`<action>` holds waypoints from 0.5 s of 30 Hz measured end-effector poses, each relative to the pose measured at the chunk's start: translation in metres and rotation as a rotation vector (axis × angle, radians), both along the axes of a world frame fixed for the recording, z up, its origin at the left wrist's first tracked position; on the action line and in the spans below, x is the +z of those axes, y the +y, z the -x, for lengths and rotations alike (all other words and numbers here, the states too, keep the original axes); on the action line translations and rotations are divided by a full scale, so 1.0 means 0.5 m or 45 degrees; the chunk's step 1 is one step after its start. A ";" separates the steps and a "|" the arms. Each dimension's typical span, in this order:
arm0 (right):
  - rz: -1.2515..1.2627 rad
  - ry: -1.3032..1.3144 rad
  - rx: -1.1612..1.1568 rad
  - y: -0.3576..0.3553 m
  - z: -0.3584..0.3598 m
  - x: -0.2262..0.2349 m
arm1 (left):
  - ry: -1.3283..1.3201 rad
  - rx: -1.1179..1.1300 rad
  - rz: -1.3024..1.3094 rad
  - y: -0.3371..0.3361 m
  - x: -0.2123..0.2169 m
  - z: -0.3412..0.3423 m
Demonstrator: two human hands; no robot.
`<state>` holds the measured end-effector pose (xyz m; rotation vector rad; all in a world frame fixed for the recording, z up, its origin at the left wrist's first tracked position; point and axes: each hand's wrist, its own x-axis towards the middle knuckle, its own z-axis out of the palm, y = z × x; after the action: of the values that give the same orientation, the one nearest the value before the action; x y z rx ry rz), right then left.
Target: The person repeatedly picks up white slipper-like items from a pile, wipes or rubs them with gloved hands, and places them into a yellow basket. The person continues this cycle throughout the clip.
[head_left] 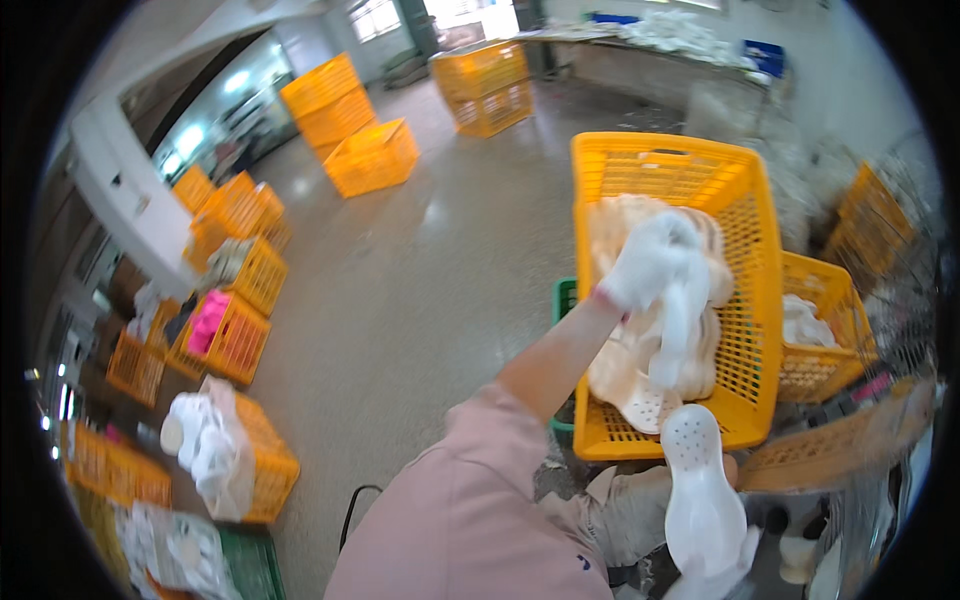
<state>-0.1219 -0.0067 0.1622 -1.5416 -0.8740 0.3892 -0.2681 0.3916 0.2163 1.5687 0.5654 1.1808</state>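
Observation:
My left hand (650, 262), in a white glove, reaches into a large yellow crate (748, 300). Its fingers are closed on a white shoe sole (682, 335), which hangs narrow side toward me and is a little blurred. Beneath it lies a pile of cream-coloured shoe soles (625, 375), some with small holes at one end. Low in the view, my right hand (715, 575), gloved in white too, grips the lower end of another white sole (700, 490). That piece is foot-shaped, with a cluster of small holes at its upper end.
A green crate (563, 300) shows behind the yellow one's left side. Right of it stands another yellow crate (825, 370) with white pieces, near a cardboard sheet (840, 440). More yellow crates (370, 160) stand along the left and back. A table (640, 50) bears white pieces.

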 end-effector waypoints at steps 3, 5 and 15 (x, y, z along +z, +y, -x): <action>0.126 0.068 -0.140 -0.060 0.005 -0.010 | 0.779 0.409 -0.284 0.075 -0.041 -0.011; 0.176 0.073 -0.197 -0.079 -0.001 -0.017 | 1.425 0.527 -0.545 0.004 -0.086 -0.061; 0.366 0.153 -0.796 -0.304 0.009 0.008 | 0.857 -1.408 0.632 -0.803 -0.342 -0.321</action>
<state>-0.1266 -0.1588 0.1663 -1.9386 -0.2159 0.1492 -0.1076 -0.0100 0.0455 1.4482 0.2693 -0.3171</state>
